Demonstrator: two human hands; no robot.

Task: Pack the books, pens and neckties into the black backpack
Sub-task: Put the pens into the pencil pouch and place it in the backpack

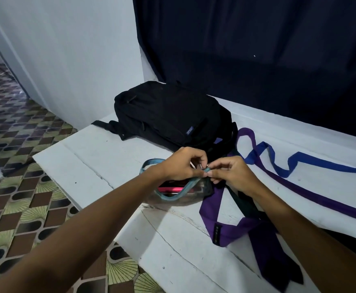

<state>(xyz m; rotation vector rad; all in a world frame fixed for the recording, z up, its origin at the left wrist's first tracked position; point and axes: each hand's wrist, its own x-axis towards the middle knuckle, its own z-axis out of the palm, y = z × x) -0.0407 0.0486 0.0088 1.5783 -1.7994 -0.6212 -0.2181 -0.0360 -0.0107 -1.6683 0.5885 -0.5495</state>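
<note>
Both hands, left hand (181, 163) and right hand (231, 172), pinch the clear, teal-zippered soft plastic pen pouch (172, 194) near the black fabric backpack (172, 115); it looks light and floppy, best gripped by its zipper edge.

White table (101, 166): backpack (168, 115), pouch (179, 193), neckties (232, 229).

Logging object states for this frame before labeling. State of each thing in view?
black backpack: lying flat on the white table, appears zipped.
clear pencil pouch: partly unzipped, pens inside.
left hand: pinching the pouch's zipper end.
right hand: pinching the same zipper end.
purple necktie: unpacked, loose on the table.
blue necktie: unpacked, strewn on the table.
dark green necktie: unpacked, under the right wrist.
</note>
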